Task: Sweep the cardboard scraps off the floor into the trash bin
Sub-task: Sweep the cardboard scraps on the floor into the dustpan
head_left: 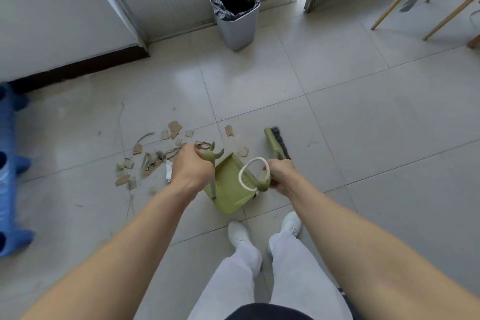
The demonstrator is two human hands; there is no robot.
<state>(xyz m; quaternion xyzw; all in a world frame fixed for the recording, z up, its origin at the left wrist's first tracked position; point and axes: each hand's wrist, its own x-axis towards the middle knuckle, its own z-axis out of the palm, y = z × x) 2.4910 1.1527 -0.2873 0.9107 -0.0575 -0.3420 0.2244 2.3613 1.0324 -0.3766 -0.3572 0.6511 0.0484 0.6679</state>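
TILED ROOM: Glossy pale square tiles of the floor filled most of my feed. One grey plastic trash bin, tapered and lined with a crinkled black bag, stood by the door frame, well apart from the mess. Nearer the camera, one olive-green plastic dustpan, a shallow ridged tray, sat tilted just ahead of two white shoes. I could not tell whether it touched the tiles. One broom, its green head carrying dark grey bristles, was down at the floor just right of the pan. The left hand was curled round the forked top of the dustpan's upright handle. The right hand gripped the broom's handle end beside its single white loop. The cardboard scraps, brown, torn and ragged, lay scattered left of the pan. I made out more than a dozen, too small for an exact count, with two more between the pan and the broom head.
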